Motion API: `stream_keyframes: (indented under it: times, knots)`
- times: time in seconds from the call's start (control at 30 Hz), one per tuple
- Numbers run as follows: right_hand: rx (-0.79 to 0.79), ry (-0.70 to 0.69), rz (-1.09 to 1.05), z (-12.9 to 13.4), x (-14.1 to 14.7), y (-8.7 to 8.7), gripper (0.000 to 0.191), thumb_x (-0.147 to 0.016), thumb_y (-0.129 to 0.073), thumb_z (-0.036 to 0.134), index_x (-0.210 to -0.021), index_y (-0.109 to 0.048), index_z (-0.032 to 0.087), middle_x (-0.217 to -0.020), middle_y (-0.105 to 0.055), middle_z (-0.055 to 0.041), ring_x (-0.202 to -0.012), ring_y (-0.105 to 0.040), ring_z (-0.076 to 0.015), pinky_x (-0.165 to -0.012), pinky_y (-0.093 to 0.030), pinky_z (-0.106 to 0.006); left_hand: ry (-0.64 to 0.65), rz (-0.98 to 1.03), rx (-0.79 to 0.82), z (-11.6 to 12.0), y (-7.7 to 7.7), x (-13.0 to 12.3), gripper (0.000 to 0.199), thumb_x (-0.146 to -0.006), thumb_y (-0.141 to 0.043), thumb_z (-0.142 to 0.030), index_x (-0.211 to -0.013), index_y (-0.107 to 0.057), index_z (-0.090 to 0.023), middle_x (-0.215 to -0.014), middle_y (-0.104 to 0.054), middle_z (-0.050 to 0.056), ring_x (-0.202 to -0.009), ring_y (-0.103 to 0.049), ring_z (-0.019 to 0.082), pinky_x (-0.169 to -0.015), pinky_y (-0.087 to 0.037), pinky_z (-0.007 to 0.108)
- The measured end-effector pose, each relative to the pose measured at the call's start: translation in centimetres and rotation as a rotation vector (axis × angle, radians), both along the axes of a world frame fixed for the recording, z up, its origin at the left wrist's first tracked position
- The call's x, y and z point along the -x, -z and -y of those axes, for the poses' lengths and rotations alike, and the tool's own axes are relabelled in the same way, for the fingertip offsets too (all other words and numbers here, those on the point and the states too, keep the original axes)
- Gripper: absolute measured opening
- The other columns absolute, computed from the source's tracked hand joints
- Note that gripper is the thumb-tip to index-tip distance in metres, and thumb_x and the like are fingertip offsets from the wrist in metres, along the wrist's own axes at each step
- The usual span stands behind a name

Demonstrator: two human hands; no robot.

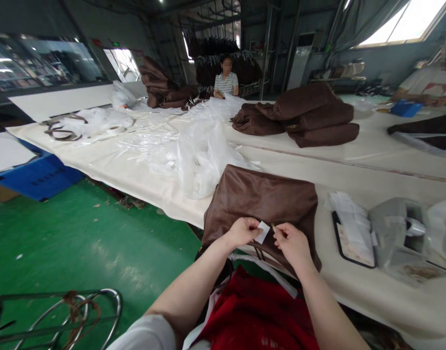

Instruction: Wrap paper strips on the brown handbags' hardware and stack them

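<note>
A long pale table (372, 184) runs through a workshop with a green floor (135, 243). On its near edge lies a brown bag (266, 192); over it, the left hand (245, 230) pinches a white card (262, 233), while the right hand (290, 240) grips a small brassy piece (273, 225) between fingertips. Clear plastic (201, 160) crowds the bag's far left corner; a grey device (386, 233) sits right, brown bags (317, 116) beyond.
</note>
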State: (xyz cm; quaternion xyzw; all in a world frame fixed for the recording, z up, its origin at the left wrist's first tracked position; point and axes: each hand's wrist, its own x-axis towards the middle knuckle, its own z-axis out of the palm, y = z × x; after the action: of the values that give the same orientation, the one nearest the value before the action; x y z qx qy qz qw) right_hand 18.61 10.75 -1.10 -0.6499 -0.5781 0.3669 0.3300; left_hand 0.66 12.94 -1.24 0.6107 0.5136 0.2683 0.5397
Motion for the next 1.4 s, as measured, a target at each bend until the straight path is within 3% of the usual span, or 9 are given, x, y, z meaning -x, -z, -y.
stream_keyframes:
  times: [0.2,0.33,0.47,0.7,0.83,0.93,1.23,1.4]
  knots:
    - [-0.138,0.04,0.078,0.9,0.0,-0.3,0.018,-0.082,-0.054,0.037,-0.078,-0.062,0.022,-0.069,-0.069,-0.0024,-0.059,-0.066,-0.0179,-0.057,-0.048,-0.026,-0.074,-0.134,-0.17,1.0,-0.9,-1.8,0.016,-0.072,-0.056,-0.021,-0.068,-0.071,-0.014,-0.058,-0.059,-0.002,-0.056,-0.049,0.01,-0.055,-0.036,0.021]
    - [-0.276,0.022,0.212,1.5,0.5,-0.1,0.014,-0.084,-0.053,0.032,-0.079,-0.061,0.022,-0.073,-0.07,-0.0037,-0.069,-0.066,-0.0195,-0.064,-0.045,-0.027,-0.145,-0.16,-0.216,1.7,-1.3,-3.2,0.026,-0.078,-0.05,-0.025,-0.067,-0.071,-0.014,-0.059,-0.061,-0.001,-0.057,-0.051,0.012,-0.056,-0.037,0.022]
    - [-0.303,-0.024,0.261,1.8,0.9,-0.1,0.014,-0.085,-0.049,0.026,-0.081,-0.062,0.021,-0.076,-0.07,-0.005,-0.069,-0.065,-0.0197,-0.066,-0.044,-0.028,-0.188,-0.134,-0.214,1.8,-1.0,-3.9,0.031,-0.083,-0.046,-0.028,-0.075,-0.073,-0.015,-0.069,-0.068,0.001,-0.064,-0.057,0.014,-0.06,-0.041,0.021]
    - [-0.194,-0.067,0.119,1.6,0.1,0.3,0.017,-0.085,-0.049,0.027,-0.088,-0.065,0.021,-0.082,-0.071,-0.0036,-0.072,-0.067,-0.0189,-0.069,-0.049,-0.029,-0.244,-0.079,-0.152,1.0,0.2,-4.5,0.033,-0.084,-0.051,-0.039,-0.074,-0.071,-0.014,-0.069,-0.07,0.004,-0.064,-0.06,0.014,-0.06,-0.046,0.021]
    - [0.086,0.011,-0.11,0.9,-0.8,0.5,0.022,-0.087,-0.045,0.03,-0.093,-0.063,0.019,-0.073,-0.068,-0.0023,-0.053,-0.063,-0.0144,-0.051,-0.05,-0.025,-0.244,-0.01,-0.071,0.9,0.6,-4.7,0.03,-0.086,-0.051,-0.036,-0.083,-0.069,-0.012,-0.07,-0.07,0.006,-0.059,-0.062,0.012,-0.057,-0.049,0.021]
    - [0.184,-0.015,-0.172,0.1,-0.9,0.5,0.026,-0.088,-0.044,0.034,-0.08,-0.062,0.017,-0.064,-0.065,-0.0022,-0.043,-0.059,-0.013,-0.037,-0.044,-0.022,-0.228,0.028,-0.036,1.1,0.6,-4.6,0.03,-0.086,-0.051,-0.036,-0.09,-0.068,-0.011,-0.074,-0.071,0.006,-0.059,-0.064,0.012,-0.057,-0.05,0.021]
    - [0.125,-0.01,-0.189,-1.1,0.0,1.4,0.019,-0.083,-0.049,0.029,-0.073,-0.061,0.018,-0.057,-0.064,0.0002,-0.038,-0.054,-0.0116,-0.033,-0.037,-0.02,-0.223,-0.078,-0.154,1.2,0.1,-4.4,0.022,-0.08,-0.054,-0.028,-0.068,-0.067,-0.016,-0.061,-0.067,0.001,-0.055,-0.059,0.012,-0.055,-0.045,0.02]
    - [0.081,-0.006,-0.185,-0.9,-0.1,1.1,0.018,-0.081,-0.05,0.03,-0.074,-0.063,0.019,-0.046,-0.057,0.0031,-0.039,-0.055,-0.0132,-0.038,-0.036,-0.021,-0.279,-0.165,-0.202,1.3,-0.6,-4.9,0.012,-0.072,-0.055,-0.015,-0.07,-0.066,-0.018,-0.065,-0.069,0.002,-0.067,-0.064,0.016,-0.062,-0.046,0.021]
